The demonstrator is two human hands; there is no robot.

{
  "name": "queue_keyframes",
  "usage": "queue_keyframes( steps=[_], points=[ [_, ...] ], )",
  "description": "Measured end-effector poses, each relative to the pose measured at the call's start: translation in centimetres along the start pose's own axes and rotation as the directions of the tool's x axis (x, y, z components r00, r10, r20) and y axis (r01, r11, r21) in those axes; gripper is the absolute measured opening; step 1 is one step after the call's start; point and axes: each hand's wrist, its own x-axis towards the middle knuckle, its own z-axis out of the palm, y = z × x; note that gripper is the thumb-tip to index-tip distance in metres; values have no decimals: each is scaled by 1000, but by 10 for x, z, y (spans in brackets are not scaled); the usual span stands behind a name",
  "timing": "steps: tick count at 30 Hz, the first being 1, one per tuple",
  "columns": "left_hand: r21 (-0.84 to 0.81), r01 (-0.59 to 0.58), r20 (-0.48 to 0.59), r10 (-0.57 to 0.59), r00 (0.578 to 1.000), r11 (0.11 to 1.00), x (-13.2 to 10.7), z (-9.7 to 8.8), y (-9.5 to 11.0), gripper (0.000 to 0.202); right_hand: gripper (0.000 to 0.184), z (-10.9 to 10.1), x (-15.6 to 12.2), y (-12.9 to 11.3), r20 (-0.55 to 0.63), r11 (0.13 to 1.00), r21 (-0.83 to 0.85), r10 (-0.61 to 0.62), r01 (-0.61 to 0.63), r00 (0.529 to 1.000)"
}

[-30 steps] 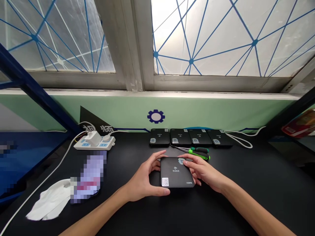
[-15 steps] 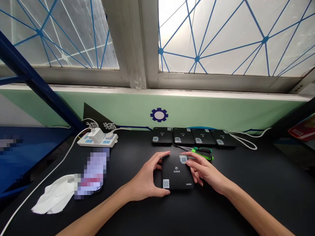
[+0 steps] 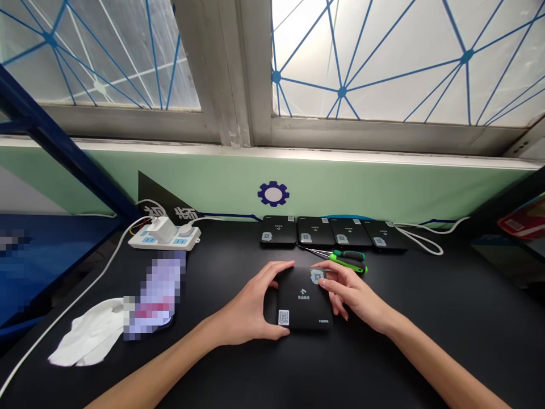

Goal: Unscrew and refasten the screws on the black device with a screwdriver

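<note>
A black set-top box (image 3: 304,301), marked HDMI, lies between my hands near the middle of the table. A QR sticker is at its near left corner and a silvery label at its far right. My left hand (image 3: 251,304) spans its left side, thumb at the near edge and fingers at the far edge. On the other side, my right hand (image 3: 351,289) grips the far right corner, with a fingertip by the silvery label. Just behind lie a dark green screwdriver (image 3: 351,255) and a bright green screwdriver (image 3: 347,263).
Several similar black boxes (image 3: 279,233) stand in a row along the back wall, beside a white cable (image 3: 426,241). At left are a power strip (image 3: 170,241) with plugs, a blurred-out phone-like object (image 3: 155,295) and a crumpled white tissue (image 3: 89,335).
The view has tilted and shifted slightly, so the whole scene sits a little higher and to the left. Both hands keep the same hold on the set-top box.
</note>
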Motion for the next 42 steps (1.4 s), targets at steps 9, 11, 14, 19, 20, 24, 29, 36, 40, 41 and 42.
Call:
queue_keyframes(
  steps=[9, 11, 14, 19, 20, 24, 29, 36, 40, 41, 42],
  points=[
    [-1, 6, 11, -6, 1000, 1000, 1, -1, 0, 114, 71, 0, -1, -2, 5, 1000, -12, 2, -2, 1000],
    [-1, 2, 12, -2, 1000, 1000, 0, -1, 0, 113, 71, 0, -1, -2, 6, 1000, -14, 2, -2, 1000],
    [-1, -3, 13, 3, 1000, 1000, 0, -1, -1, 113, 70, 0, -1, -2, 8, 1000, -13, 1, -1, 1000],
    [-4, -10, 5, 10, 1000, 1000, 0, 0, 0, 115, 71, 2, 0, 1, -8, 1000, -3, -15, 15, 1000],
    [-4, -15, 2, 15, 1000, 1000, 0, 0, 0, 115, 70, 3, 0, 2, -14, 1000, -1, -21, 21, 1000],
    [11, -33, -12, 33, 999, 999, -1, 1, 0, 116, 67, 6, -1, 4, -48, 999, -5, -42, 42, 998],
    [67, -17, -3, 17, 1000, 998, -2, 0, 1, 122, 65, 6, -1, 6, -63, 998, -39, -48, 45, 997],
    [144, -13, 11, 12, 1000, 990, -3, -3, 4, 125, 57, 4, -2, 11, -91, 993, -108, -54, 44, 994],
    [160, -9, 9, 8, 1000, 987, -3, -4, 2, 128, 55, 4, -2, 10, -109, 990, -132, -71, 57, 991],
    [161, -7, 9, 6, 1000, 987, -3, -5, 2, 128, 55, 3, -1, 9, -112, 989, -136, -76, 61, 991],
    [160, -8, 12, 6, 1000, 987, -3, -5, 2, 128, 55, 3, -1, 9, -116, 988, -139, -80, 64, 990]
  ],
)
